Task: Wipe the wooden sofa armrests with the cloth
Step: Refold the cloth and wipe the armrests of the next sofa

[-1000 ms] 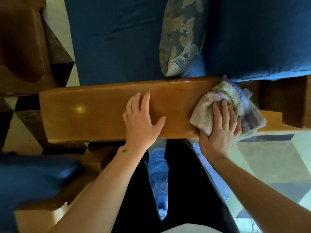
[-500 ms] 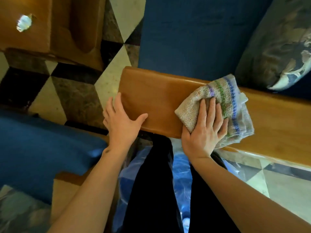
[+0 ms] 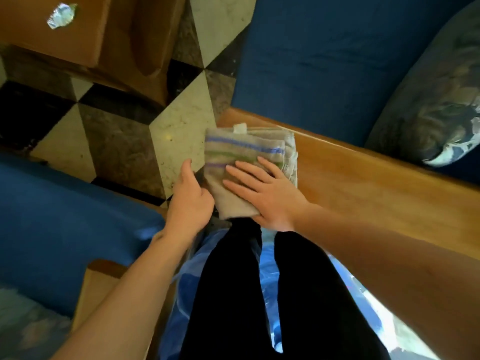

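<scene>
The wooden sofa armrest [image 3: 368,183] runs from centre to the right edge, glossy and orange-brown. A beige cloth [image 3: 241,152] with blue, green and purple stripes covers its left end. My right hand [image 3: 262,190] lies flat on the cloth, fingers spread, pressing it onto the wood. My left hand [image 3: 188,198] is at the armrest's left end, fingers curled against the cloth's left edge; whether it grips the cloth or the wood under it is hidden.
Blue sofa cushions [image 3: 311,53] and a patterned pillow [image 3: 436,107] lie beyond the armrest. Another blue seat [image 3: 65,216] sits at left. A wooden table [image 3: 78,29] stands on the checkered tile floor [image 3: 179,126]. My dark-trousered legs [image 3: 259,294] are below.
My right hand slid the cloth leftward along the armrest to its end. My left hand moved off the armrest top to the end, beside the cloth.
</scene>
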{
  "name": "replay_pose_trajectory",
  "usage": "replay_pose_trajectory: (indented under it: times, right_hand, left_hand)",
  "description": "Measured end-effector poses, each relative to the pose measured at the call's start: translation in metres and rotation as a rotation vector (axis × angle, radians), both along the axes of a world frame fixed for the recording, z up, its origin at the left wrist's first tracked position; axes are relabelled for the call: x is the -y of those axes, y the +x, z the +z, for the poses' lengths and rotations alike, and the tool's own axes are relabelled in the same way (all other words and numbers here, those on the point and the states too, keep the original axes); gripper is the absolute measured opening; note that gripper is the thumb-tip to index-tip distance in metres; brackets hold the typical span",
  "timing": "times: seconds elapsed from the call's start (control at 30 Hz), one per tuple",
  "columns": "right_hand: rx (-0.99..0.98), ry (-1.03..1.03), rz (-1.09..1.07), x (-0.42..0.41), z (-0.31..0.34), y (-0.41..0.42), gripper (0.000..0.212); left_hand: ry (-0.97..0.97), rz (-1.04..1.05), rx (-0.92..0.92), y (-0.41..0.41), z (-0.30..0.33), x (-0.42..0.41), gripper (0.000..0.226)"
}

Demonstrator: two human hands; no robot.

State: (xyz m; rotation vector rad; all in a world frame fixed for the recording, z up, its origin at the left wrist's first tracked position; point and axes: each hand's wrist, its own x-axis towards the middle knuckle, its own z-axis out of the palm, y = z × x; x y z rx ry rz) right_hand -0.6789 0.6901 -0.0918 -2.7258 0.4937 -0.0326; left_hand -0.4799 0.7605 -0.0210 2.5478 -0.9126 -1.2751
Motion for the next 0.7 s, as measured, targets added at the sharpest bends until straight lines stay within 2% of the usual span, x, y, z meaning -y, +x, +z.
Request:
replay_pose_trajectory:
  times: [0.07,0.1,0.17,0.3,0.5,0.6,0.7]
  right_hand:
    - [-0.036,0.010,0.171,0.016,-0.001,-0.047,0.081]
    - [-0.049,0.015,0.181,0.020,-0.001,-0.072,0.082]
    - [-0.050,0.030,0.106,0.021,0.000,-0.117,0.082]
    - [-0.005,0.043,-0.078,0.012,0.000,-0.185,0.077]
    - [0.021,0.031,-0.238,0.006,-0.001,-0.275,0.076]
    - [0.008,0.022,-0.341,-0.001,-0.002,-0.327,0.076]
    - [-0.041,-0.037,-0.554,-0.011,-0.004,-0.383,0.083]
  left_hand:
    - [-0.068,-0.215,0.182,-0.021,0.005,0.001,0.076]
    - [-0.106,-0.329,0.250,-0.036,0.006,0.004,0.079]
    - [-0.149,-0.495,0.299,-0.068,0.004,0.015,0.084]
    - [-0.178,-0.733,0.279,-0.138,-0.004,0.035,0.087]
    - [-0.124,-0.733,0.313,-0.215,-0.013,0.064,0.088]
    - [-0.095,-0.735,0.367,-0.234,-0.013,0.071,0.077]
    - [-0.070,-0.722,0.394,-0.233,-0.013,0.078,0.070]
